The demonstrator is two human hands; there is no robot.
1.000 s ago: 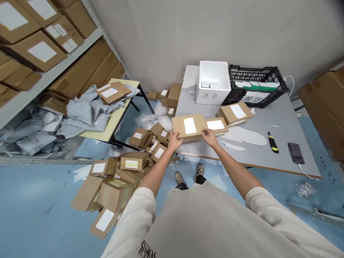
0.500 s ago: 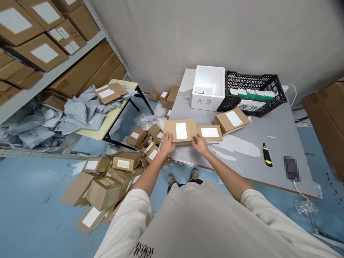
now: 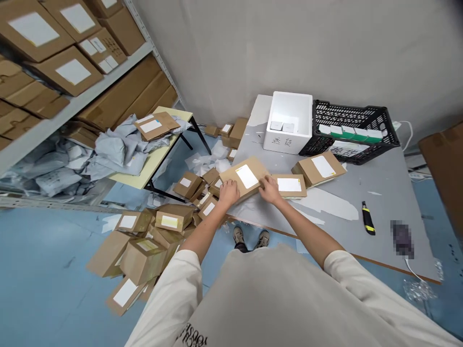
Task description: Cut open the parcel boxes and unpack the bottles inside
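Note:
A brown cardboard box (image 3: pixel 235 174) with a white label on top sits at the left front edge of the grey table. My left hand (image 3: pixel 229 193) grips its near left corner, fingers curled over the edge. At its near right corner, my right hand (image 3: pixel 269 189) is closed on it. The box is turned at an angle. Just right of my right hand lies a smaller labelled box (image 3: pixel 294 193). Farther right rests another labelled box (image 3: pixel 306 172), tilted.
Behind the boxes stand a white foam box (image 3: pixel 284 146) and a black crate (image 3: pixel 392 140) with green-and-white packs. A utility knife (image 3: pixel 368 219) lies on the table (image 3: pixel 336 238) at right. Many cartons (image 3: pixel 142 260) are heaped on the floor; grey parcels (image 3: pixel 112 149) cover a yellow table.
The held box has turned, its left end now nearer me and its right end farther off. My view has shifted slightly, so the surroundings sit farther right.

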